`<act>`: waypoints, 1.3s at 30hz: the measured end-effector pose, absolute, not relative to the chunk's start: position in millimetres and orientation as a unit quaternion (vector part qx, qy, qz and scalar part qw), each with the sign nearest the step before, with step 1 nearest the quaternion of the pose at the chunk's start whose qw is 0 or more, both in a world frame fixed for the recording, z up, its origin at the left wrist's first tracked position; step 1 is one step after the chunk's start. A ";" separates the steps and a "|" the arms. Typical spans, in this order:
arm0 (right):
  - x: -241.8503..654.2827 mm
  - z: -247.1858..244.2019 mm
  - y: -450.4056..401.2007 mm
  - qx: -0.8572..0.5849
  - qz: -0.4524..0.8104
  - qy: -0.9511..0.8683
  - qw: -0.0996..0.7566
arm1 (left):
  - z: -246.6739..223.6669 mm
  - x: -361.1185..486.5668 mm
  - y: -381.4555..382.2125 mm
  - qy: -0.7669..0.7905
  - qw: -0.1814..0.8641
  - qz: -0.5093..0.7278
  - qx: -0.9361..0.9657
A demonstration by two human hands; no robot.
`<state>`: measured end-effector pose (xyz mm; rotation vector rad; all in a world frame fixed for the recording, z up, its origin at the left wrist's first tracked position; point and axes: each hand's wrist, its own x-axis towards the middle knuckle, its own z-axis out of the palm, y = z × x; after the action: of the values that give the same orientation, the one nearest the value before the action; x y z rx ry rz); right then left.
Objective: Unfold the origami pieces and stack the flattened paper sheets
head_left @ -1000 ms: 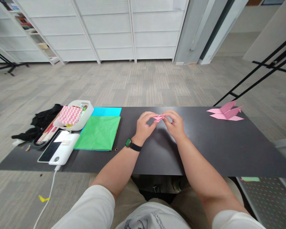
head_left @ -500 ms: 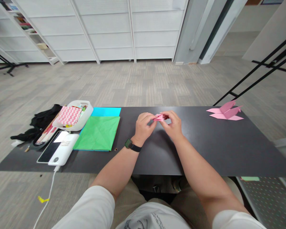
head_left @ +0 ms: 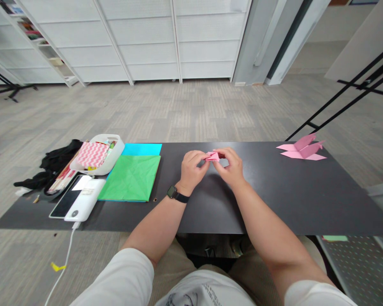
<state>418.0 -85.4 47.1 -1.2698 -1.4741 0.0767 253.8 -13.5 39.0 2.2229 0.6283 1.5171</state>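
Observation:
A small piece of folded pink paper (head_left: 212,157) is pinched between my two hands, just above the dark table near its far edge. My left hand (head_left: 193,168), with a black watch on the wrist, closes thumb and fingers on the paper's left side. On its right side, the thumb and fingertips of my right hand (head_left: 231,167) grip the edge. My fingers hide part of the paper, so its full shape cannot be made out. Farther right on the table stands a pink origami bird (head_left: 302,148) with raised wings.
Left on the dark table (head_left: 274,199) lie green paper (head_left: 133,178) and blue paper (head_left: 143,149). Beside them are a white basket (head_left: 116,153) of supplies, a phone (head_left: 67,202), a cabled white power bank (head_left: 85,199) and black cloth (head_left: 60,155). A black stand (head_left: 341,100) rises behind the right end.
The pink paper has tilted slightly between my fingertips. Both hands keep nearly the same place and grip.

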 end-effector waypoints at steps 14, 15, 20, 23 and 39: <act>421.8 50.1 -84.8 -0.537 0.010 -0.629 0.562 | 35.8 252.6 -9.5 0.230 0.194 0.539 0.787; 422.2 49.4 -84.2 -0.536 0.001 -0.634 0.557 | 35.5 252.9 -9.6 0.229 0.190 0.538 0.789; 422.4 43.1 -80.3 -0.537 -0.016 -0.655 0.531 | 34.1 253.8 -9.5 0.247 0.187 0.513 0.801; 423.1 40.6 -78.8 -0.537 -0.013 -0.651 0.536 | 33.9 253.9 -9.5 0.230 0.190 0.512 0.806; 433.6 47.0 -78.2 -0.532 0.003 -0.646 0.548 | 40.4 254.0 -12.5 0.233 0.263 0.520 0.779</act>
<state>433.6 -78.2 47.0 -1.2595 -1.5297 0.0068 254.0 -12.5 40.4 2.1065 0.6304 1.4066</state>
